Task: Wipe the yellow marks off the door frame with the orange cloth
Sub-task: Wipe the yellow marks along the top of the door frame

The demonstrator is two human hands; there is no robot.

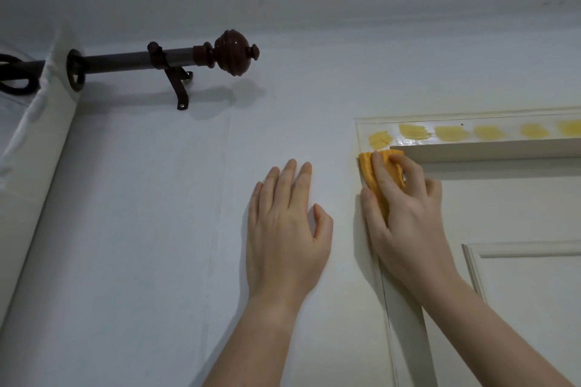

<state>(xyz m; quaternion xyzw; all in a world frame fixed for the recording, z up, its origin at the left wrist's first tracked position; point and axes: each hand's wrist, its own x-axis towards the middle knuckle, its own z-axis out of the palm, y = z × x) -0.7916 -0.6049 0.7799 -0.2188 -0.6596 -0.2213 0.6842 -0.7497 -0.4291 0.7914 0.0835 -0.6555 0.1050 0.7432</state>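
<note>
Head camera looks up at the orange cloth (382, 181), bunched in the right hand (405, 214) and pressed to the top of the door frame's (405, 317) left upright, right at the corner. Just above, six yellow marks (449, 132) line the head of the frame, all unwiped. The left hand (287, 229) lies flat and spread on the white wall (141, 214), holding nothing, well right of the curtain rod (132, 59). Wiping is barely under way; next, I'd say, lift the cloth onto the corner smear and rub rightward.

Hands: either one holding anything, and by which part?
The right hand holds the orange cloth, bunched under its fingers and thumb and pressed on the door frame near the top corner. The left hand holds nothing; it lies flat on the wall.
</note>
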